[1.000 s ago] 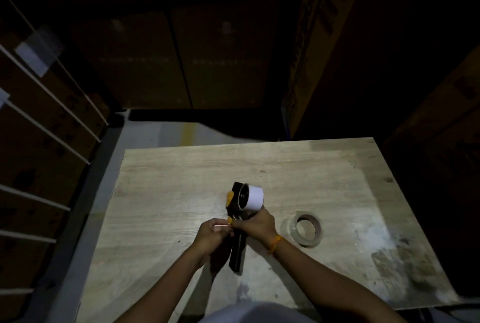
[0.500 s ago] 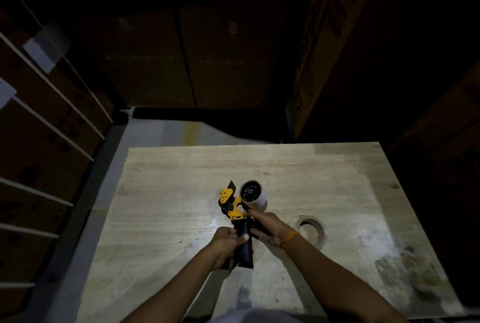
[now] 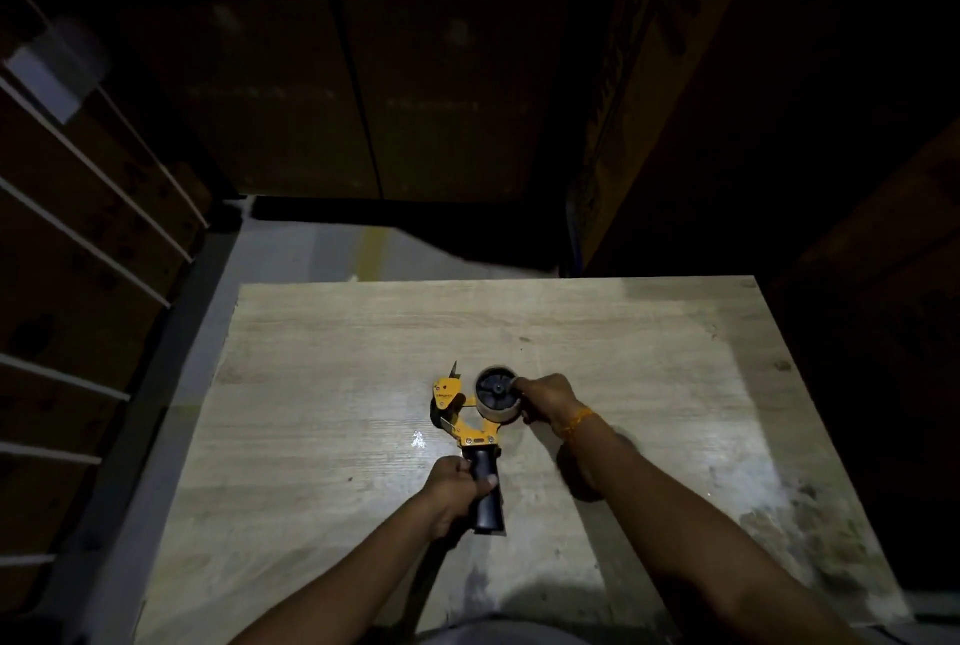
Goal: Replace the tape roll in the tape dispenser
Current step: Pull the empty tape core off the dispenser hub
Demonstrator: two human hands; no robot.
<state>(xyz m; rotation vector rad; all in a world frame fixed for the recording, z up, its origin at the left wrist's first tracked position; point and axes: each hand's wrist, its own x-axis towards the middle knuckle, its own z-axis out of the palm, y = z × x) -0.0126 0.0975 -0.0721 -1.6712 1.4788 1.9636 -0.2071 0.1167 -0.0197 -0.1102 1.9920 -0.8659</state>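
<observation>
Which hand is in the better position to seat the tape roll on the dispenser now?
Probably the right hand: its fingers already touch the tape roll on the hub. The left hand grips the black handle of the tape dispenser and steadies it.

A single head-worn camera looks steeply forward and down onto the wooden table close below.

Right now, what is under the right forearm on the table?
Only a dark shadow shows on the wooden table beside the right forearm. The arm covers the surface below it, so anything lying there cannot be seen. The right hand grips the tape roll.
</observation>
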